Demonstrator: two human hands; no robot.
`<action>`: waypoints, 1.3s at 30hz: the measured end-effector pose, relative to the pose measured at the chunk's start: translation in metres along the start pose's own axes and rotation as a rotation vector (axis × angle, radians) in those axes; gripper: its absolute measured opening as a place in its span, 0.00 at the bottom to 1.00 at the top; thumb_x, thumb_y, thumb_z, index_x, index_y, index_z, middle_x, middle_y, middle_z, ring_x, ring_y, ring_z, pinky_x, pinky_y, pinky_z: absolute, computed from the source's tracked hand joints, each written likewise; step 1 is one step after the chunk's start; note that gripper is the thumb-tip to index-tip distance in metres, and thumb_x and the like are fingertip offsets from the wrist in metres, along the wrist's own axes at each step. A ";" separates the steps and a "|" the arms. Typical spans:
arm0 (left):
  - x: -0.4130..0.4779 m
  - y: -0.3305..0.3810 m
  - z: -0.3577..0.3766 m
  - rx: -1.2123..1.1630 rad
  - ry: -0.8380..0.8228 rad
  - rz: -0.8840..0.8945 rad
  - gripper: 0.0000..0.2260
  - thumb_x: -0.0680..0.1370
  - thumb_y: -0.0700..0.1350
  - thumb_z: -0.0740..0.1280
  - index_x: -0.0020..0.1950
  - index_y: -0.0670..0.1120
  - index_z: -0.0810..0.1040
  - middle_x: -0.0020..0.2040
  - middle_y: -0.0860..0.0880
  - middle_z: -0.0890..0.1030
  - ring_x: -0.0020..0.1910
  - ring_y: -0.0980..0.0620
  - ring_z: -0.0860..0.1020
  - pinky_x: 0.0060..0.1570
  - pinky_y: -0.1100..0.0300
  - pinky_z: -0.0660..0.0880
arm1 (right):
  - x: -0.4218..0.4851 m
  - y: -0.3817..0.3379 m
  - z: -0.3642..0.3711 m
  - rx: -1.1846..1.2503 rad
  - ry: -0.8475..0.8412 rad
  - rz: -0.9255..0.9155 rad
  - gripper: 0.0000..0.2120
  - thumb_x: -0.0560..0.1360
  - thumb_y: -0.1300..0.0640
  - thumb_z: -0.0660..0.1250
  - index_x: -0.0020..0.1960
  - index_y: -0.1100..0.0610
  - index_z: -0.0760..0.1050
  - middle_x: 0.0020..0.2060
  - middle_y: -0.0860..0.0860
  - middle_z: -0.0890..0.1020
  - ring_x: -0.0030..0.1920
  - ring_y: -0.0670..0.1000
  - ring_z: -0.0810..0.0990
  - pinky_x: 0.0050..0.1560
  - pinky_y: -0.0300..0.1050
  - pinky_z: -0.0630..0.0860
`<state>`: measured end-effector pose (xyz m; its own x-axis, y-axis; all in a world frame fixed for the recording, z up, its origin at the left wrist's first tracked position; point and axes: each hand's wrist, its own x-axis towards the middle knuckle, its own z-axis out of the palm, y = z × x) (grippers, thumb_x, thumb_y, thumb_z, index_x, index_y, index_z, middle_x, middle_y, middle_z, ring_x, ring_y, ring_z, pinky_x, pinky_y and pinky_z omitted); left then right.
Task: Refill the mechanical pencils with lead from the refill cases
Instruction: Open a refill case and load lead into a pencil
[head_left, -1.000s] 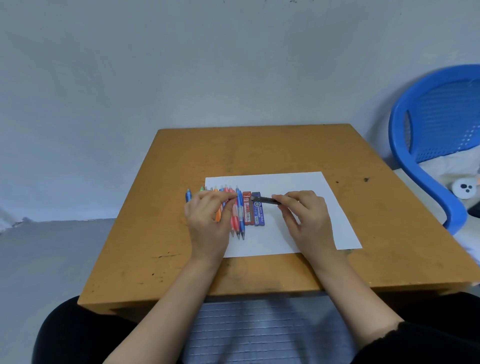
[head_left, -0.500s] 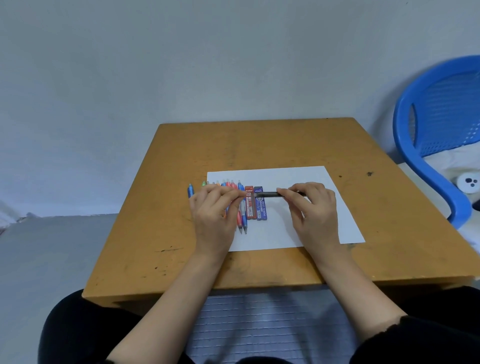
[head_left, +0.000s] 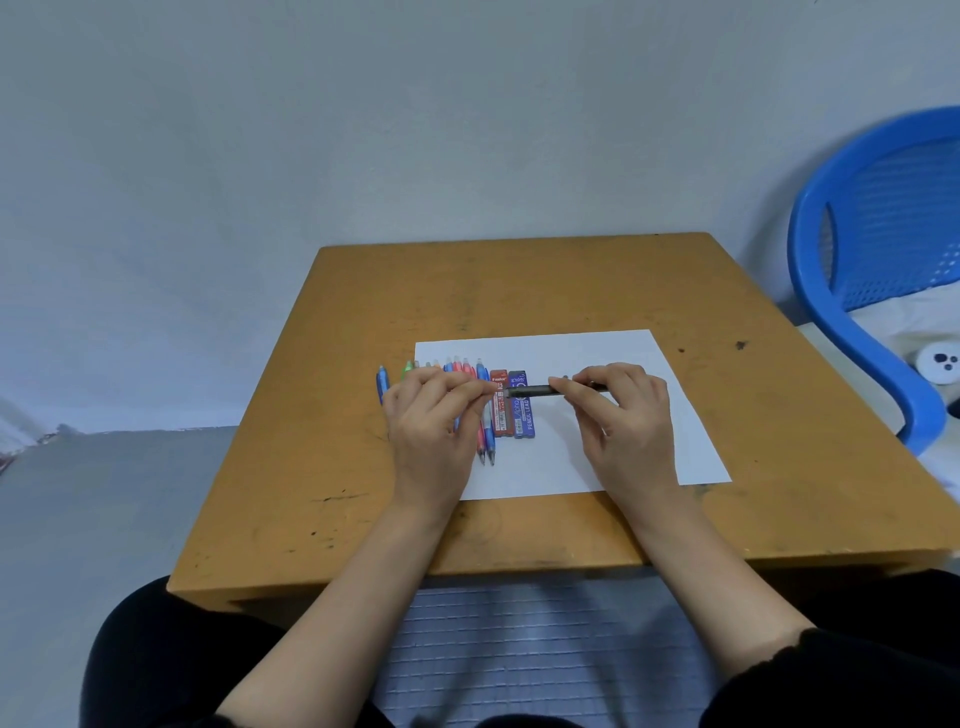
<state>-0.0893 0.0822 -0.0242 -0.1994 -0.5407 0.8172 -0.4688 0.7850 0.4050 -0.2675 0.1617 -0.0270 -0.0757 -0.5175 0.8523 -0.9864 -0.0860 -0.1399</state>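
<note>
Bare forearms emerge from a black sleeve (head_left: 810, 675) pushed up near the elbow; black trousers (head_left: 171, 660).

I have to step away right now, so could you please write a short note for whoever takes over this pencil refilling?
Right hand: holds the dark grey mechanical pencil level above the white paper sheet.
Left hand: fingertips pinch that pencil's left end, apparently working on the cap; I cannot tell whether it is off.
Other things: the row of coloured plastic mechanical pencils lies partly under the left hand on the sheet's left edge; beside it lie the red lead refill case and the blue lead refill case.
Done: nothing visibly refilled.
Left: open the dark pencil, load lead, close it, then do the others.
</note>
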 end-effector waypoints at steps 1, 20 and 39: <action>0.000 0.000 0.000 0.000 0.000 0.003 0.06 0.76 0.44 0.68 0.44 0.46 0.85 0.42 0.52 0.83 0.47 0.49 0.76 0.51 0.58 0.64 | 0.000 0.000 0.000 0.002 -0.003 -0.002 0.12 0.71 0.68 0.70 0.51 0.56 0.83 0.43 0.54 0.81 0.46 0.55 0.77 0.45 0.48 0.67; 0.000 0.000 0.000 0.016 0.016 0.041 0.06 0.76 0.44 0.68 0.44 0.45 0.85 0.42 0.51 0.83 0.48 0.50 0.75 0.49 0.57 0.64 | 0.001 -0.001 0.000 -0.014 0.010 0.000 0.12 0.71 0.68 0.69 0.51 0.56 0.83 0.42 0.54 0.81 0.46 0.53 0.75 0.45 0.48 0.67; 0.000 0.000 -0.001 0.031 0.005 0.002 0.07 0.76 0.45 0.68 0.45 0.46 0.85 0.42 0.51 0.83 0.46 0.47 0.77 0.50 0.58 0.64 | 0.000 -0.001 -0.001 -0.041 0.021 0.012 0.11 0.72 0.67 0.68 0.50 0.56 0.84 0.42 0.54 0.81 0.46 0.54 0.76 0.45 0.48 0.67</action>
<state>-0.0879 0.0824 -0.0240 -0.1967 -0.5374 0.8201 -0.4950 0.7764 0.3901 -0.2666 0.1625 -0.0264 -0.0901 -0.5005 0.8611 -0.9906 -0.0446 -0.1295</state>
